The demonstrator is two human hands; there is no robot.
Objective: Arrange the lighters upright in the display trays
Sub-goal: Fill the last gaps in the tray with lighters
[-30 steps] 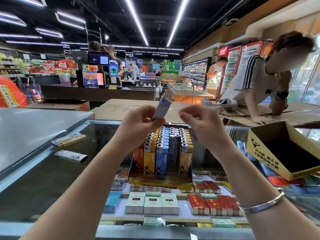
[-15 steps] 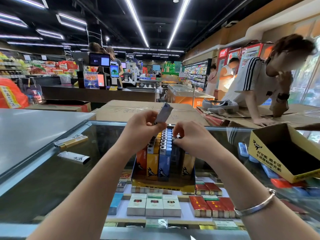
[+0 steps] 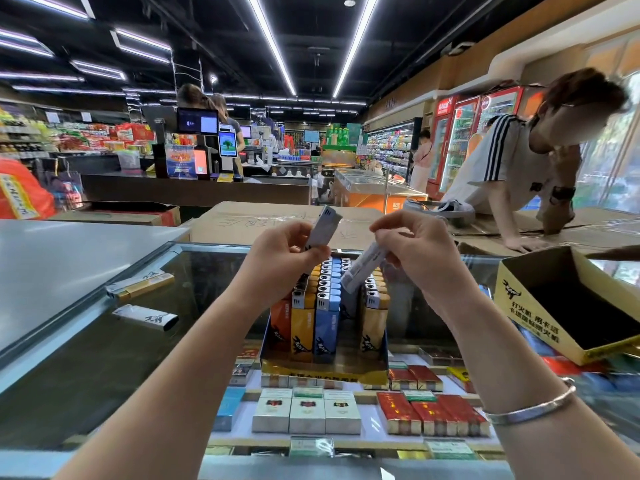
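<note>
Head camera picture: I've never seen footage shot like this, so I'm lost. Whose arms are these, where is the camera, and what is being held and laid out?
No machine here. The camera sits on a person's head, looking forward and down, so both arms are the wearer's own. The left hand pinches a pale lighter; the right hand pinches another grey lighter, tilted above the display tray. That tray stands on a glass counter and holds rows of upright lighters. Two loose lighters lie to the left; an empty yellow box sits right.

Hands (image 3: 353,258) hide the tray's (image 3: 323,370) rear lighters (image 3: 325,299).
</note>
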